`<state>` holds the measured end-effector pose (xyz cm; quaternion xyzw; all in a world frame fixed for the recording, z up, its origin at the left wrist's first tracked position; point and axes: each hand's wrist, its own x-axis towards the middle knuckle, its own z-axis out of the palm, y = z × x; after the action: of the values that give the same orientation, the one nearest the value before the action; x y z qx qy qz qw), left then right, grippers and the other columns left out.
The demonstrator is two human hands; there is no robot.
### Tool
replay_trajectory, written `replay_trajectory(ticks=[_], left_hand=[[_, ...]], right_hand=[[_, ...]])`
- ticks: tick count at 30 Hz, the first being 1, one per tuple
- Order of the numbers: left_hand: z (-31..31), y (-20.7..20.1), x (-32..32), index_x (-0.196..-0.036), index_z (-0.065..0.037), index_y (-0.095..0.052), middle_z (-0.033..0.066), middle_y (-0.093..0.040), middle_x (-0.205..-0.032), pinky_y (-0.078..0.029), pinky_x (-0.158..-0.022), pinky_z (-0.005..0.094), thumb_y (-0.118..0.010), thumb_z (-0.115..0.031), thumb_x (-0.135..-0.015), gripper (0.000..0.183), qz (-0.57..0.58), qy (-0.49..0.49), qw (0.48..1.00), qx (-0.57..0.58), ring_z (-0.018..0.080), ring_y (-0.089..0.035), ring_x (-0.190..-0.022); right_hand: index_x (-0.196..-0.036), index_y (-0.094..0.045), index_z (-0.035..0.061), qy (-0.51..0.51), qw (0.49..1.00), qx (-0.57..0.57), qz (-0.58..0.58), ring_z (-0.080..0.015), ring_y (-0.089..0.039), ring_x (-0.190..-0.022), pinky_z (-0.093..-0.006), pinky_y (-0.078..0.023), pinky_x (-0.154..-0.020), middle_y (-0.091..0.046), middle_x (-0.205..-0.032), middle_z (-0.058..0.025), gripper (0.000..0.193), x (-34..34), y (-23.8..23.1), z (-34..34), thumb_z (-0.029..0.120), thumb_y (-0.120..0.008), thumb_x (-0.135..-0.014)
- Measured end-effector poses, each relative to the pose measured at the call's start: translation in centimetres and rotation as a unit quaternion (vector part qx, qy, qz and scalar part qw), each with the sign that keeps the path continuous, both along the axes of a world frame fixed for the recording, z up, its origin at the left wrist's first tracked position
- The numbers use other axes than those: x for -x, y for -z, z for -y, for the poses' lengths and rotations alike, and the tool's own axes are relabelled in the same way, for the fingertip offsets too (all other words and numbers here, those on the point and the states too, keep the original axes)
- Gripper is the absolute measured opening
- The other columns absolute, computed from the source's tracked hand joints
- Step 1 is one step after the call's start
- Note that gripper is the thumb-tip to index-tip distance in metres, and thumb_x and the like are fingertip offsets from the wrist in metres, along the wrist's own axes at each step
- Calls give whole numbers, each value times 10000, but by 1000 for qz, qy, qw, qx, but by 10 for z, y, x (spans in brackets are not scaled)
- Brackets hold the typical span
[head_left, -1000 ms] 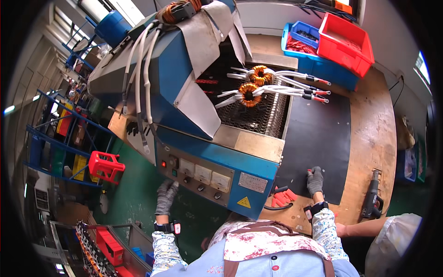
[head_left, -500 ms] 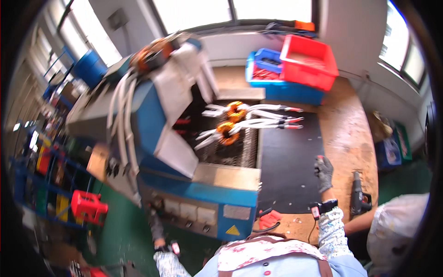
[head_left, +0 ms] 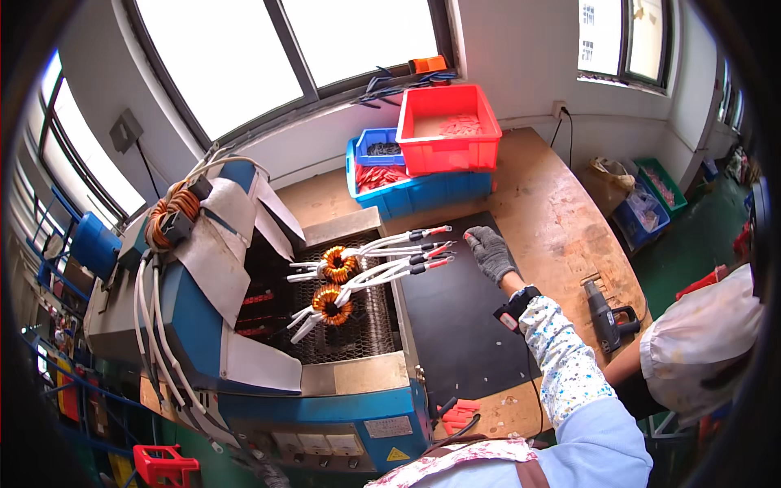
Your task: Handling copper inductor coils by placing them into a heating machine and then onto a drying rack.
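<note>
My right hand (head_left: 490,254), in a grey glove, is over the right edge of the black mat (head_left: 455,325). Its fingers are bent together, and nothing shows in them. Just left of it, apart from the fingertips, end the white sleeved leads (head_left: 399,267) of two copper-wound ring coils, a far coil (head_left: 338,264) and a near coil (head_left: 332,304). Both coils lie on the mesh belt (head_left: 358,337) of a blue and grey heating machine (head_left: 325,416). My left hand (head_left: 267,470), also gloved, shows only partly at the lower edge by the machine's front; its fingers cannot be made out.
Behind the mat stand a red bin (head_left: 450,142) and blue bins (head_left: 423,195) with small parts. A heat gun (head_left: 606,315) lies on the wooden table (head_left: 561,220) at right, near another person's arm (head_left: 625,363). Red sleeves (head_left: 461,415) lie at the near edge.
The view has swung to the right and sharpened. My right hand has moved away from me, up beside the lead ends. My left hand has dropped to the lower edge.
</note>
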<state>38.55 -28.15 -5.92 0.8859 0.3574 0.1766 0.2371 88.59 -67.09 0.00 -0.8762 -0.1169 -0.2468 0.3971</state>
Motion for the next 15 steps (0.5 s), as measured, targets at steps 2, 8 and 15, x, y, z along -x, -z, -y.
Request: replay_trajectory(ticks=[2, 8, 15], left_hand=[[15, -19, -23, -1425, -39, -113, 192, -158, -1455, -222, -1069, 474, -384, -603, -857, 846, 5, -6, 1000, -25, 358, -257, -1292], [70, -106, -124, -1439, -51, -64, 208, -101, -1470, -170, -1082, 493, -376, -666, -830, 920, 39, 61, 995, -70, 380, -169, -1330], [103, -85, -180, -1442, -51, -6, 217, -103, -1472, -78, -1097, 484, -342, -672, -839, 929, 100, 286, 953, -8, 365, -80, -1364]], right_hand=[[-934, -627, 114, 4, 1000, 7, 19, -304, -586, -850, -404, -468, -745, -603, -903, -113, 170, -14, 6, -4, 251, -561, -858], [-929, -643, 131, -43, 993, 18, 113, -264, -576, -773, -362, -484, -676, -571, -816, -69, 174, -28, 8, -23, 148, -674, -759], [-994, -643, 136, -176, 962, -1, 210, -245, -576, -765, -338, -501, -654, -582, -825, -53, 319, -33, -18, -25, 26, -668, -696]])
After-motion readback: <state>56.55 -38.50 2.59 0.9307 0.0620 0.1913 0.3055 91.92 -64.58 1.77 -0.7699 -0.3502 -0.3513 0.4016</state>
